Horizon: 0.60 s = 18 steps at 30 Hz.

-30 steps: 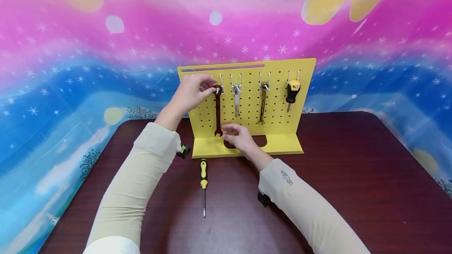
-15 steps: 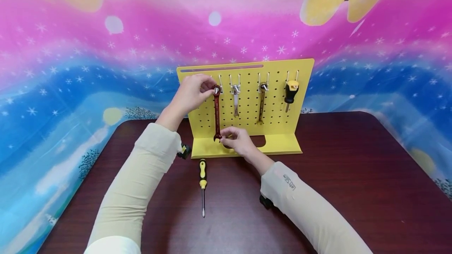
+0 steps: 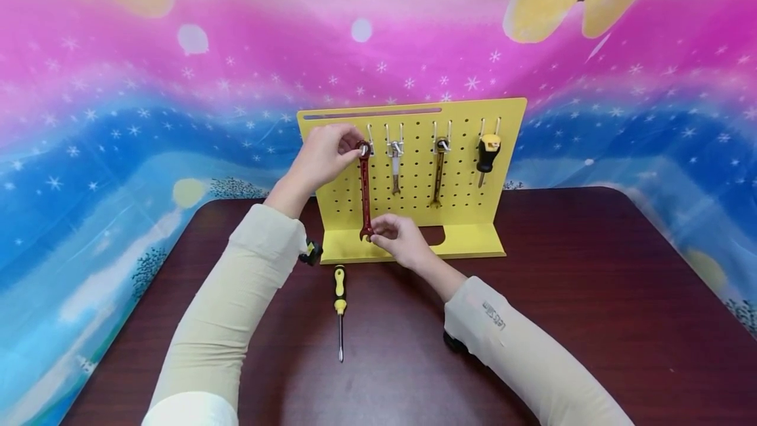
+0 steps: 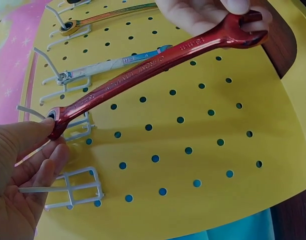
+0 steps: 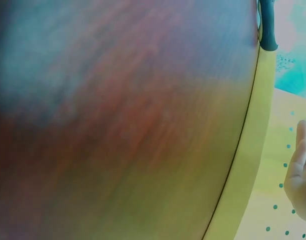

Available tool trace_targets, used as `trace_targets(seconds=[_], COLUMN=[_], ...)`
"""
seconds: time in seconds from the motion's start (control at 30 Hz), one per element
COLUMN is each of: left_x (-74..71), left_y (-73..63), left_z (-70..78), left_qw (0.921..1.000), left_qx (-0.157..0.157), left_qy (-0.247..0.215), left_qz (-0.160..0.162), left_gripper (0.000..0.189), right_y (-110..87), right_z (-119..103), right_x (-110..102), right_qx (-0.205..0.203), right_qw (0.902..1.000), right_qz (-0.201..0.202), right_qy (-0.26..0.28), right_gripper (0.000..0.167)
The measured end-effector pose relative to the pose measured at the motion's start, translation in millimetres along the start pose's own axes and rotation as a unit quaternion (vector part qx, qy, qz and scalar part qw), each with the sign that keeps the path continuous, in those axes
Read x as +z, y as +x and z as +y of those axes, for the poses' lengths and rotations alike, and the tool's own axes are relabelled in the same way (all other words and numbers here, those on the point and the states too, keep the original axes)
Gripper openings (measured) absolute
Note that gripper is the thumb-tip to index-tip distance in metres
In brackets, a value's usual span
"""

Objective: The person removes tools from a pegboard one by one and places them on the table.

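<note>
Both my left hand (image 3: pixel 322 155) and right hand (image 3: pixel 405 242) pinch the likely stiff, slick combination wrench (image 3: pixel 365 192) sensibly by its ends, before the pegboard (image 3: pixel 418 206).

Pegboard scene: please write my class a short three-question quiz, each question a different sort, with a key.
1. In the head view, which hand pinches the upper end of the red wrench: (a) the right hand, or (b) the left hand?
2. True or false: the long screwdriver lies on the table.
3. Complete: the screwdriver hanging on the pegboard has a black and ____ handle.

Key: 1 b; 2 true; 3 yellow.
</note>
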<state>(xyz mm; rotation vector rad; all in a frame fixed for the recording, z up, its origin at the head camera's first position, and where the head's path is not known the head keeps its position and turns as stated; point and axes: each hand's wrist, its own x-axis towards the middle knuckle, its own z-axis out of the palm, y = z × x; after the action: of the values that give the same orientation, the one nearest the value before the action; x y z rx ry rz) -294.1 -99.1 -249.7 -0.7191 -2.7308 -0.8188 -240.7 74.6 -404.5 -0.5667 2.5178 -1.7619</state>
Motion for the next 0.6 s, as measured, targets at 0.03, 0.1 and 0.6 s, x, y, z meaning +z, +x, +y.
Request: trace_targets(seconds=[0.03,0.1,0.6], left_x=[-0.1,-0.3,-1.7], left_y=[-0.2,-0.2,-3.1], left_z=[0.3,-0.1,-0.2], left_qw=[1.0000,1.0000,0.9995], left_qx=[0.000,0.001,0.013], left_qy=[0.000,-0.002,-0.026], left_qz=[0.000,0.002,-0.008], left_gripper=[0.022,0.021,0.020], right_y=[-0.8,-2.3,-12.0], right_z=[-1.0,-2.4,-9.6], right_x=[-0.1,0.0,-0.7], right_qx=[-0.001,-0.005,0.002], right_qw=[1.0000,1.0000,1.0000], right_qz=[-0.001,-0.002,0.002], right_qy=[0.002,0.003,-0.009], right_gripper=[0.018,0.018,0.019])
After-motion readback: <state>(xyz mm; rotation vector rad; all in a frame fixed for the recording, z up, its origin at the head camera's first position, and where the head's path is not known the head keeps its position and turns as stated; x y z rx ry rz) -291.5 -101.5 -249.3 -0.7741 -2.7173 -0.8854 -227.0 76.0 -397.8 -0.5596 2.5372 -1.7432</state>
